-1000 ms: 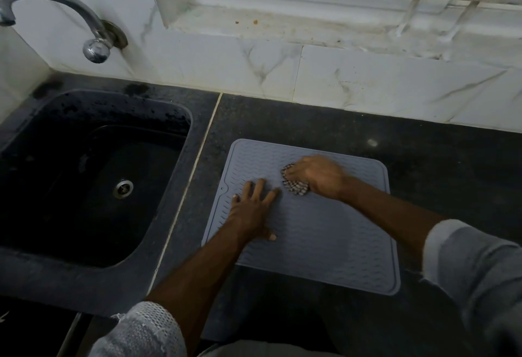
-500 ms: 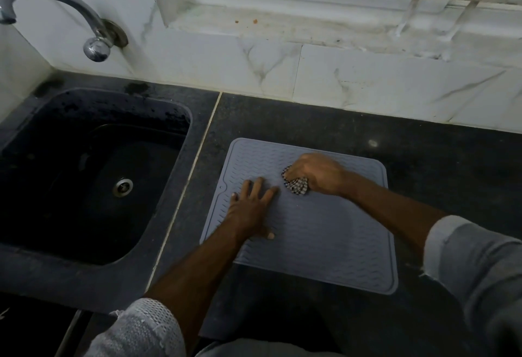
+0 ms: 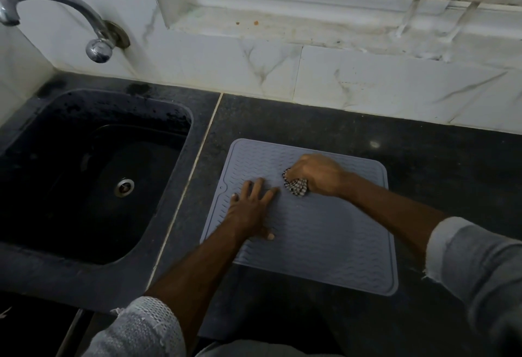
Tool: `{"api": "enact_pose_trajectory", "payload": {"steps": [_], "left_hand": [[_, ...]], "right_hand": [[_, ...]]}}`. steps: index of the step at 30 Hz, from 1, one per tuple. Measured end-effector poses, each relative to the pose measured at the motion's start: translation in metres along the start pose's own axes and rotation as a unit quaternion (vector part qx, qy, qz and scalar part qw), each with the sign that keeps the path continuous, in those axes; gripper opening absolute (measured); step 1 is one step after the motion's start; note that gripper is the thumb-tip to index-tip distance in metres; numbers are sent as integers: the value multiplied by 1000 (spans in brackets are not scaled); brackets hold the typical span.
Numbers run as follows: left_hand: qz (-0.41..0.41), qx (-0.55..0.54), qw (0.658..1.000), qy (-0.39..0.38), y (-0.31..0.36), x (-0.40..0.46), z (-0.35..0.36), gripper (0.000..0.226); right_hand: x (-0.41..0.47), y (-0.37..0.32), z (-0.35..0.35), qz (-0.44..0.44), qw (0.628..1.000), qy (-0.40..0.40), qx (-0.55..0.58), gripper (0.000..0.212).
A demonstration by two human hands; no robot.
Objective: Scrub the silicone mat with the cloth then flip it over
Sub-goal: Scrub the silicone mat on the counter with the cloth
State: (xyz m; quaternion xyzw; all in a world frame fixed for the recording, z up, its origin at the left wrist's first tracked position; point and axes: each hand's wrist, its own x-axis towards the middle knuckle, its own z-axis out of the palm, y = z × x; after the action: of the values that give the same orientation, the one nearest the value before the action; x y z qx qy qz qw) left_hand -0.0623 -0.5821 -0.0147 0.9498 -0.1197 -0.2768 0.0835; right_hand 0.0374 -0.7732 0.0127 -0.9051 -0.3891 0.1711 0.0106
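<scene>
1. A grey silicone mat [image 3: 319, 232] lies flat on the dark tabletop [image 3: 423, 159], just to the right of the black sink [image 3: 93, 269], its ribbed side facing up.
2. The left hand [image 3: 250, 210] rests palm down on the left part of the mat, fingers spread and pointing away from the person, thumb stretched toward the near edge; its grip is apart and holds nothing.
3. The right hand [image 3: 316, 174] sits on the far middle of the mat, its grip clamped on a bunched checked cloth [image 3: 296, 186].
4. The cloth pokes out from under the fist on its left and near sides and touches the mat surface.
5. The fingertips of the left hand lie just beside the cloth, close but apart from it.
6. Both forearms reach in from the near edge, with pale rolled sleeves [image 3: 477, 260] pushed up above the wrists.
7. A curved metal tap [image 3: 56, 3] stands on the white marbled wall [image 3: 367, 88] above the sink's far left corner, and a drain [image 3: 124, 187] shows in the basin floor.
8. A grimy window ledge [image 3: 282, 26] runs along the wall behind the mat.
</scene>
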Motion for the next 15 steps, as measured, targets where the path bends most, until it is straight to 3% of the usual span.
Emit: {"api": "enact_pose_trajectory", "payload": {"steps": [5, 10, 15], "left_hand": [[-5, 5, 1000, -3, -1, 3, 2, 115], [-15, 21, 1000, -6, -1, 5, 5, 117], [-5, -1, 1000, -7, -1, 3, 2, 116]], "right_hand": [[10, -3, -15, -11, 1000, 12, -11, 19], [22, -20, -1, -31, 998, 38, -26, 23], [-14, 10, 9, 1, 999, 36, 22, 31]]}}
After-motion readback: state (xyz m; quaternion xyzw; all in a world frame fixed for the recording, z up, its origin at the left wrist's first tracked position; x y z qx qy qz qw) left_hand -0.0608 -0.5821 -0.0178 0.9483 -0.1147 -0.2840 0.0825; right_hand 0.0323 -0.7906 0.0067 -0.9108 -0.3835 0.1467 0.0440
